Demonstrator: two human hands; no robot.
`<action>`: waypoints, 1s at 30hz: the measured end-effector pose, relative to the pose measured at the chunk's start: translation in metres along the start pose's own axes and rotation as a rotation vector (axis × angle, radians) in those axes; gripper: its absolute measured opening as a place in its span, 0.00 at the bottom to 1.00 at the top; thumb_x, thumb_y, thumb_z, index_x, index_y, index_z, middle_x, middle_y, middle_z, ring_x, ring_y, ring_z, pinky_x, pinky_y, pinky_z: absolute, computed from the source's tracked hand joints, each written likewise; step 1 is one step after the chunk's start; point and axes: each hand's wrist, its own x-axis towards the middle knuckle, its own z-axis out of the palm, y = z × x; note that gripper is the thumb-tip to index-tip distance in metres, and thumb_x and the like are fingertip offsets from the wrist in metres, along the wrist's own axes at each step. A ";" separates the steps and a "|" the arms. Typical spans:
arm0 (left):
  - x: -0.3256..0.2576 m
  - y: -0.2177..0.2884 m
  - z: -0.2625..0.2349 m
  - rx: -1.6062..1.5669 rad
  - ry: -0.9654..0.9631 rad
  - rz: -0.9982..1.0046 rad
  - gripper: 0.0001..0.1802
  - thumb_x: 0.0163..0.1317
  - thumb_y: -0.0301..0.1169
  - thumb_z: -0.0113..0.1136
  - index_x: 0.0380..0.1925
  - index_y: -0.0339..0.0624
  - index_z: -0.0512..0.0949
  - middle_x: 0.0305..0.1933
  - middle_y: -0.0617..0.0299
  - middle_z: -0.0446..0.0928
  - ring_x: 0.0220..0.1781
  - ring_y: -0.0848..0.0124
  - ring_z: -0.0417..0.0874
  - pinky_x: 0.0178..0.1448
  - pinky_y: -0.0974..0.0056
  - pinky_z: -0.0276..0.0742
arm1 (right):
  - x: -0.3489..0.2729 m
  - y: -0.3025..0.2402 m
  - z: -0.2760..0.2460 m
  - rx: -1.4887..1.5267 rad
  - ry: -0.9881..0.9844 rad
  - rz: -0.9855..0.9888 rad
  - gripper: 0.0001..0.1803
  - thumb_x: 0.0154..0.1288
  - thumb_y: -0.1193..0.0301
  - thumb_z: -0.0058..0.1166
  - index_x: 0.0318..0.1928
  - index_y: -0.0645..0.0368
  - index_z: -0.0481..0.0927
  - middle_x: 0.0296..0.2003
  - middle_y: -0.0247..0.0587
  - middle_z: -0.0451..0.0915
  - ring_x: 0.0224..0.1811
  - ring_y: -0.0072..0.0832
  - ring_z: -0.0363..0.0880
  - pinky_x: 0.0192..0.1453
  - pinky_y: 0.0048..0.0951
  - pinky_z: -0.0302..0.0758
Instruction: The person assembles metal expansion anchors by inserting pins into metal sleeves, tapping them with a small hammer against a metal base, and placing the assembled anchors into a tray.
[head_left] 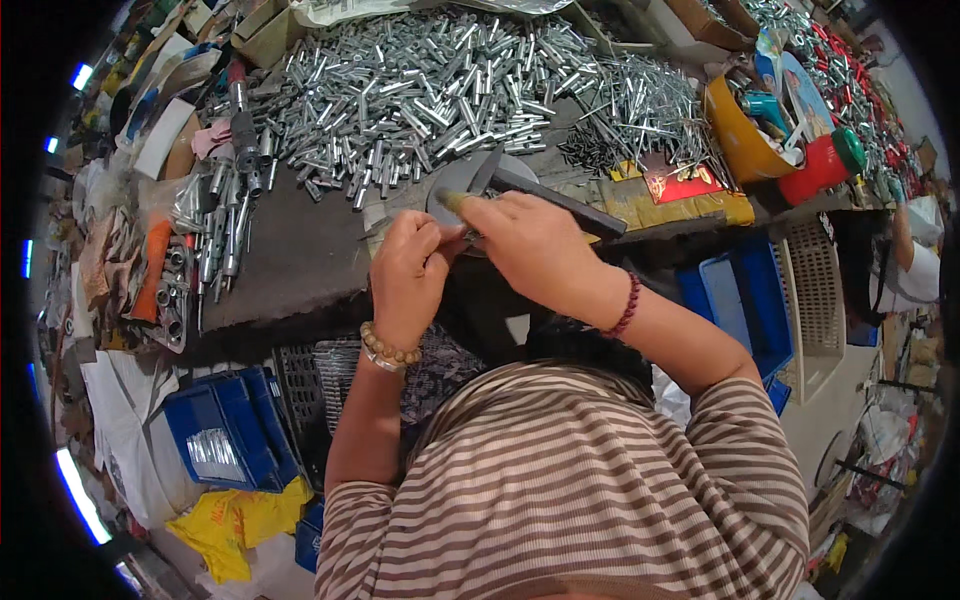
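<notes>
Both hands meet at the bench's front edge, over a round grey metal block [443, 184]. My left hand [405, 275] is closed, thumb and fingertips pinched together. Close against it, my right hand [540, 245] is closed too, with a yellowish covering on one fingertip. Whatever small piece sits between the fingertips is too hidden to name. A hammer [560, 203] lies just beyond my right hand, its head on the block and its dark handle pointing right. Past the block spreads a big heap of short silvery metal tubes [430, 90].
Thin metal pins [650, 100] and dark small screws [592, 150] lie right of the tubes. A yellow container [735, 130] and a red jar with green lid [820, 168] stand further right. Blue crates [230, 430] flank me below the bench. Sockets and tools [225, 230] crowd the left.
</notes>
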 end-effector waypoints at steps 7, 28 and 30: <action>0.003 0.010 -0.005 -0.072 -0.071 -0.093 0.07 0.62 0.22 0.70 0.40 0.38 0.88 0.38 0.61 0.77 0.38 0.70 0.80 0.42 0.66 0.74 | -0.021 0.043 -0.039 -0.317 -0.026 0.205 0.20 0.58 0.75 0.66 0.52 0.55 0.82 0.43 0.43 0.82 0.48 0.46 0.82 0.52 0.44 0.80; 0.002 0.007 -0.004 -0.067 -0.073 -0.062 0.09 0.60 0.19 0.71 0.41 0.37 0.87 0.39 0.61 0.78 0.39 0.68 0.81 0.43 0.66 0.77 | -0.050 -0.010 -0.043 -0.094 0.298 0.119 0.16 0.56 0.79 0.63 0.46 0.49 0.87 0.37 0.35 0.79 0.32 0.35 0.84 0.32 0.36 0.79; 0.002 0.007 -0.005 -0.068 -0.071 -0.046 0.09 0.60 0.19 0.70 0.41 0.37 0.87 0.39 0.61 0.78 0.39 0.68 0.81 0.44 0.66 0.77 | -0.059 -0.007 -0.036 -0.128 0.264 0.111 0.16 0.57 0.79 0.62 0.46 0.50 0.86 0.38 0.35 0.79 0.32 0.36 0.84 0.32 0.37 0.79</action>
